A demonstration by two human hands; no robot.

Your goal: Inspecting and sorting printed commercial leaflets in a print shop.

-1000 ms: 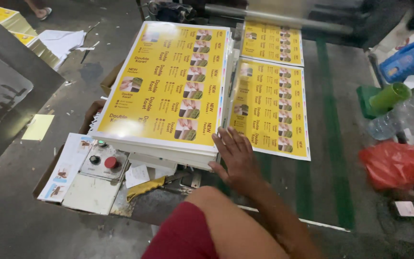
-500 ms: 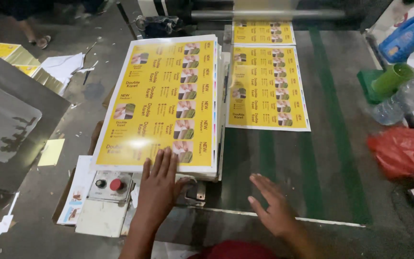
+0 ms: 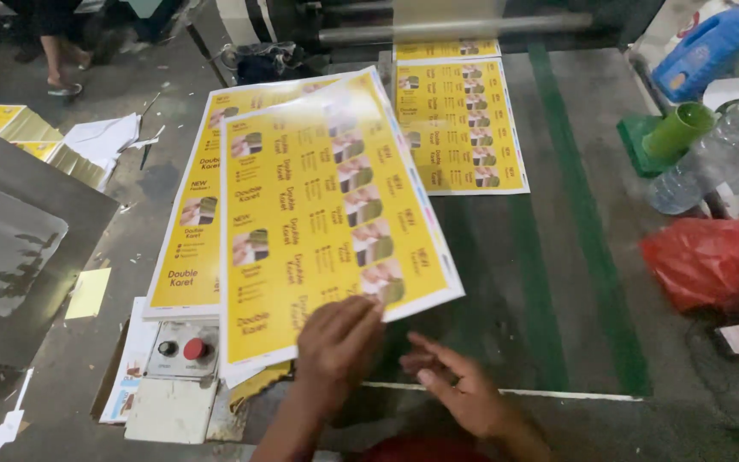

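My left hand (image 3: pixel 337 342) grips the near edge of a yellow printed sheet (image 3: pixel 327 222) and holds it lifted and tilted above the stack of yellow printed sheets (image 3: pixel 186 248). My right hand (image 3: pixel 459 389) hovers just right of it, fingers apart, holding nothing, over the dark green conveyor table (image 3: pixel 549 282). Another yellow printed sheet (image 3: pixel 457 124) lies flat farther back, coming out from under a metal roller (image 3: pixel 455 27).
A control box with a red and a black button (image 3: pixel 181 349) sits below the stack. At the right stand a red plastic bag (image 3: pixel 712 257), a clear bottle (image 3: pixel 712 158), a green cup (image 3: pixel 676 133) and a blue jug (image 3: pixel 703 47). A person's legs (image 3: pixel 62 51) are far left.
My left hand took the near edge of the top sheet and lifted it off the stack, swinging it rightward. My right hand drew back from the table toward me.
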